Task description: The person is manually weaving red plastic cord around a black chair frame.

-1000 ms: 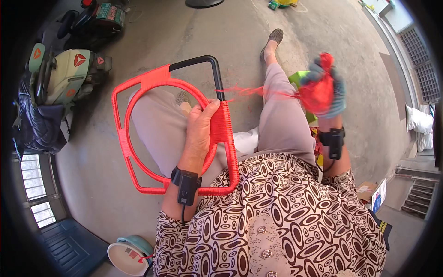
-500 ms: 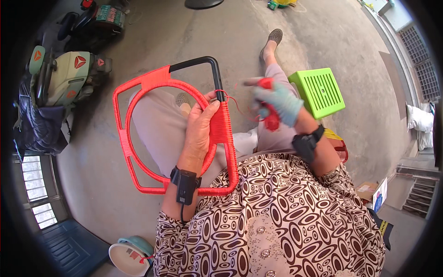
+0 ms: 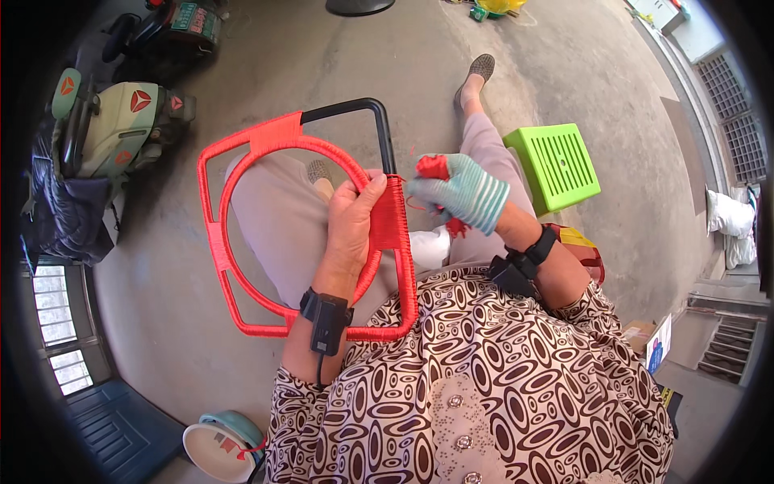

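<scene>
A metal frame (image 3: 389,226), mostly wrapped in red cord with a wrapped ring inside, rests across my lap. Bare black tube (image 3: 348,108) shows along its upper right corner. My bare left hand (image 3: 348,226) grips the right side bar, thumb on top near where the wrapping ends. Just right of that spot, my right hand (image 3: 468,192), in a light blue striped glove, is closed around a bundle of red cord (image 3: 433,166). Bits of the bundle stick out above and below the fist. A thin strand runs between the fist and the frame.
A green slotted plastic stool (image 3: 556,165) stands to the right of my leg. Parked scooters (image 3: 121,121) line the left side. Basins (image 3: 218,452) sit at lower left by a blue panel (image 3: 121,431). A red and yellow bag (image 3: 580,250) lies beside my right arm.
My right hand has moved left and slightly down with the red cord bundle, closer to the frame. The loop of cord at the bar has drawn in. My left hand keeps its hold.
</scene>
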The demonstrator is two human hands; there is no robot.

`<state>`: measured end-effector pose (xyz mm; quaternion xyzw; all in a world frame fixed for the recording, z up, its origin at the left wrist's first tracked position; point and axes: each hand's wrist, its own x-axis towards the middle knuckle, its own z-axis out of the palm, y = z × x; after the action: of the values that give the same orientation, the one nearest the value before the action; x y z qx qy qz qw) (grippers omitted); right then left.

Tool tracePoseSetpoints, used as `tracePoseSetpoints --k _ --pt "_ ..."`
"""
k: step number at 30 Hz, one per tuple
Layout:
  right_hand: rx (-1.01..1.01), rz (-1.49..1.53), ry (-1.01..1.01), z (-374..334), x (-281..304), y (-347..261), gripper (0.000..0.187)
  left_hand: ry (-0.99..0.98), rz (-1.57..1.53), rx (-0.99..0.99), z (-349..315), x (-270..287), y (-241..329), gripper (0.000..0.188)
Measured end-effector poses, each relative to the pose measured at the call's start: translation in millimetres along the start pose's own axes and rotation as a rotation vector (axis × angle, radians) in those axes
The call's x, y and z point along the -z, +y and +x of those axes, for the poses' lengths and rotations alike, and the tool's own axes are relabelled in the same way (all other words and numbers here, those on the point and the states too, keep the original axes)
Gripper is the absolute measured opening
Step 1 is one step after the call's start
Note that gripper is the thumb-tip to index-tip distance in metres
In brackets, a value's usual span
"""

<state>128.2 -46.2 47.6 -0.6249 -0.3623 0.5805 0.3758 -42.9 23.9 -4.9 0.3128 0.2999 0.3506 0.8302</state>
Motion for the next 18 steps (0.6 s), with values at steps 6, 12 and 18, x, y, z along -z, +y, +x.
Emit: tracePoseSetpoints --k 6,12,18 --pt "0.103 0.388 0.265 -6.4 39.6 17.9 0.027 0.054 -0.069 0.098 2.2 5.0 3.7 0.015" --pt "0.118 -0.177 -0.405 -26.3 15.0 28.8 0.027 0.087 -0.013 0.064 2.8 -0.2 3.8 0.021" --pt "-0.074 0.065 -0.06 40.7 -12.2 30.9 0.029 0.112 0.005 0.038 3.4 -3.8 -1.1 0.029"
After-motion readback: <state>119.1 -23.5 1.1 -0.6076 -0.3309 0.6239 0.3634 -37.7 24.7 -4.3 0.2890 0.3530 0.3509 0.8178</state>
